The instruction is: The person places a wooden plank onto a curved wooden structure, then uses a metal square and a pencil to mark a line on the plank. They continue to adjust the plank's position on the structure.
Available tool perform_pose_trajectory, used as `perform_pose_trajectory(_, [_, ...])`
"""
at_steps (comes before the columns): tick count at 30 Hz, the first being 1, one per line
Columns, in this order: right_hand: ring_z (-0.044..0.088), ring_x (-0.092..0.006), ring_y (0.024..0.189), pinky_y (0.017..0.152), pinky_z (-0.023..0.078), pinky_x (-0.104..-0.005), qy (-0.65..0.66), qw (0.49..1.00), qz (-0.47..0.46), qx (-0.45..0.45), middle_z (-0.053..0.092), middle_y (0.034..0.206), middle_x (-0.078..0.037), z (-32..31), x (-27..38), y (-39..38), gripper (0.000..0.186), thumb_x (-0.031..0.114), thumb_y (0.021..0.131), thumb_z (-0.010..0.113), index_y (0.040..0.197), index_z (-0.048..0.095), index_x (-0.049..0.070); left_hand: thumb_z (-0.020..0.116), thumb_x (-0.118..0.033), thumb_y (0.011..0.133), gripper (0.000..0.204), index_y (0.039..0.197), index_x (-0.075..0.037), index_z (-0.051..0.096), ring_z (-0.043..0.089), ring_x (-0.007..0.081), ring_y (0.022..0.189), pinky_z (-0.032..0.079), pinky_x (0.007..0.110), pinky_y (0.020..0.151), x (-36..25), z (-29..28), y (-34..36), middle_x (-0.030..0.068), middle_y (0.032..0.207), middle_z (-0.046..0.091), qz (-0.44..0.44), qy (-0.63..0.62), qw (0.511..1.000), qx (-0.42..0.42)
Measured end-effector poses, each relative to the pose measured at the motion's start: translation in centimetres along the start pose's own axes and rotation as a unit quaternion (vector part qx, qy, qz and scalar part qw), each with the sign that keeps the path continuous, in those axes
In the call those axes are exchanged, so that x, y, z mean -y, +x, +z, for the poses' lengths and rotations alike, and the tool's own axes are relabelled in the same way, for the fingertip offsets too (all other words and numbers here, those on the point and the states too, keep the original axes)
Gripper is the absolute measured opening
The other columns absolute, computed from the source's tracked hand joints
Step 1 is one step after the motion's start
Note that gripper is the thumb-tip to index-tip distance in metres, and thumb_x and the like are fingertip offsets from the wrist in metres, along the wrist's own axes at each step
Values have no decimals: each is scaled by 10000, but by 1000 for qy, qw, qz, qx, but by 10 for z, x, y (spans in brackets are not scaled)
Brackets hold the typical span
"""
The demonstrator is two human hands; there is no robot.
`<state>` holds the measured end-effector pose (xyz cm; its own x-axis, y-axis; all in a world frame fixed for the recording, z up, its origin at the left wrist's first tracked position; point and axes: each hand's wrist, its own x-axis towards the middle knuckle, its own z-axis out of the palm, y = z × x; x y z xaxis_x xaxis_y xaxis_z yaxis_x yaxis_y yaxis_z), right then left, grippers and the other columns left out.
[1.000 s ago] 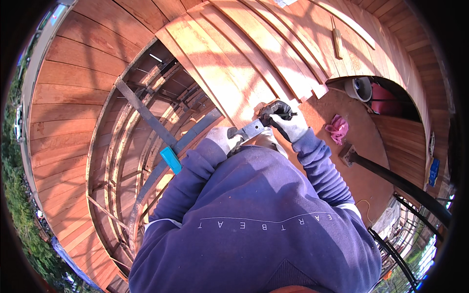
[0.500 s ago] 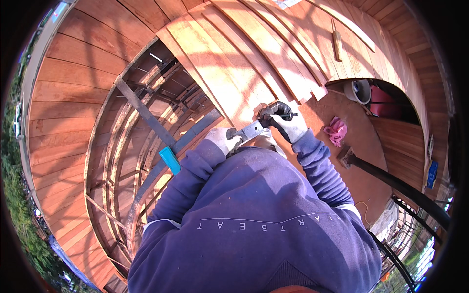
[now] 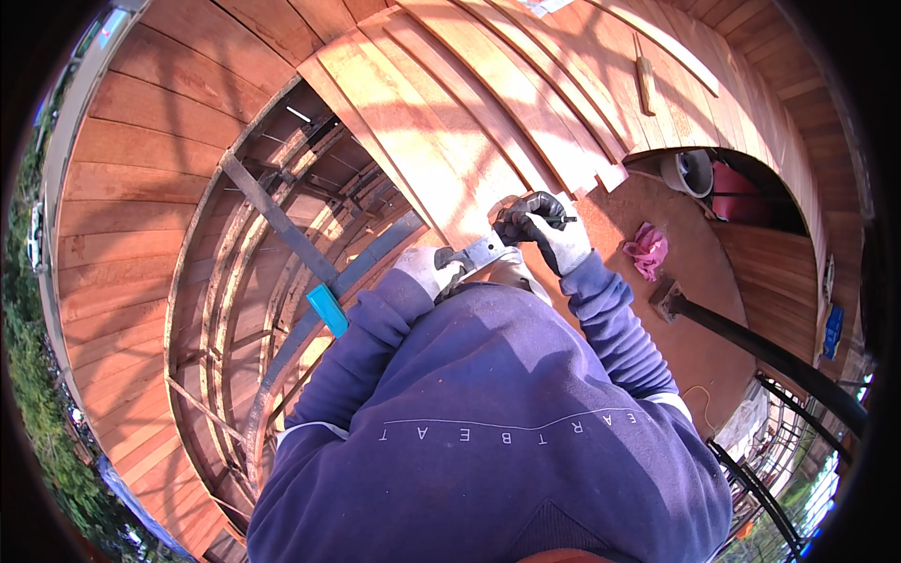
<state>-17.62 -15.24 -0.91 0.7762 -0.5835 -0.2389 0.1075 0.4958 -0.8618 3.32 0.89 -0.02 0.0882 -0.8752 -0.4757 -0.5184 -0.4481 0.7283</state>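
"What's changing?"
"Very little: compared with half a second ago, the right hand is only shifting slightly, so the same close handling is continuing."
"And the grips?"
"The left hand is pinching one end of the grey metal piece, just bodyward of the planks. The right is curling around a slim dark tool, near the planks' closest ends."

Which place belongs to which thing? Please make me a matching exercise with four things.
1. flat grey metal plate with hole
2. crumpled pink cloth
3. rectangular teal block
4. round grey bucket

A. on the brown floor
B. at the dark arched opening
C. between gloved left hand and gloved right hand
D. left of the purple left sleeve

Pairs: 1C, 2A, 3D, 4B
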Motion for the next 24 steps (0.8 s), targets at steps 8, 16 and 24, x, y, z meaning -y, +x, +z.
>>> perform_pose_trajectory(8, [699,-201,893,816,584,-333,27,999,2,-29,697,955,-117,2,-5,-2,97,95,973,604,1007,628,6,623,-338,882,311,949,-50,721,671,378,840,512,466,746,-5,-1,-1,202,856,692,-5,-9,1000,-13])
perform_pose_trajectory(16, [699,-199,891,812,585,-332,33,999,0,-16,697,957,-121,4,-2,-3,88,84,967,606,1000,626,5,614,-323,894,302,943,-46,725,678,365,847,518,464,765,-1,1,4,199,853,699,-33,3,999,2])
perform_pose_trajectory(24, [669,-180,884,811,554,-314,1,1000,6,-4,688,959,-101,-2,-5,-3,105,62,934,646,1017,635,-2,615,-329,895,317,916,-29,716,674,372,852,516,469,771,4,3,7,211,854,694,-33,-3,999,9])
